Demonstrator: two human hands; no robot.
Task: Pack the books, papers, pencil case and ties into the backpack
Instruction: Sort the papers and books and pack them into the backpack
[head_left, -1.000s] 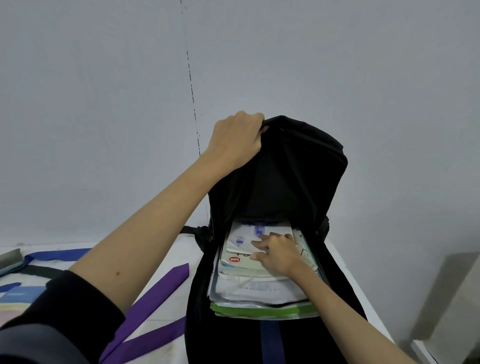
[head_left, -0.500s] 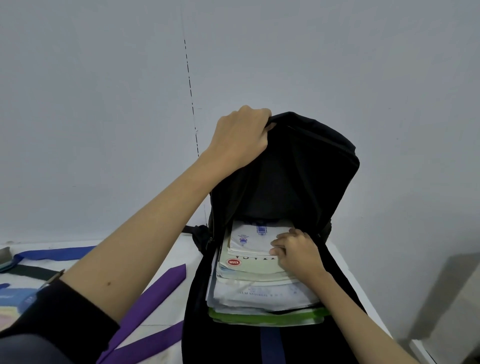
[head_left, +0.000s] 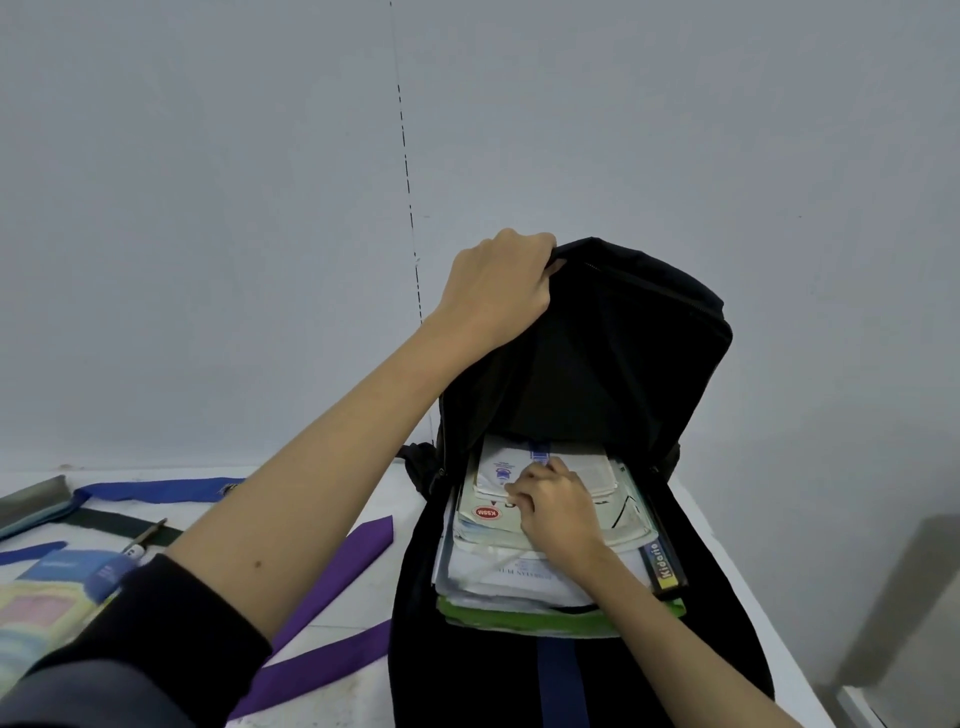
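Plain grey wall fills the background, and a white counter (head_left: 363, 670) runs along its foot. On the counter's right side stands a black backpack (head_left: 597, 338), its main pocket wide open toward you. Your left hand (head_left: 498, 288) grips the top edge of the flap, fingers curled over it, holding the mouth up and open. Your right hand (head_left: 558, 506) rests inside the bag on a stack of books and papers (head_left: 498, 582), fingertips bent and pressing the top booklet; whether it pinches a page, I cannot tell. A green folder (head_left: 519, 621) lies at the bottom of the stack, and a dark slim box (head_left: 664, 564) with lettering stands along the stack's right side.

Still out on the counter, left of the bag: purple ties (head_left: 337, 582), a blue tie (head_left: 156, 489) farther back, a pen (head_left: 145, 538), and a pastel case (head_left: 41, 618) near your left sleeve.

To do this step well, I would keep the flap lifted high, push the stack flat and fully down with a level palm, and square its edges so room stays on top for the ties and case.
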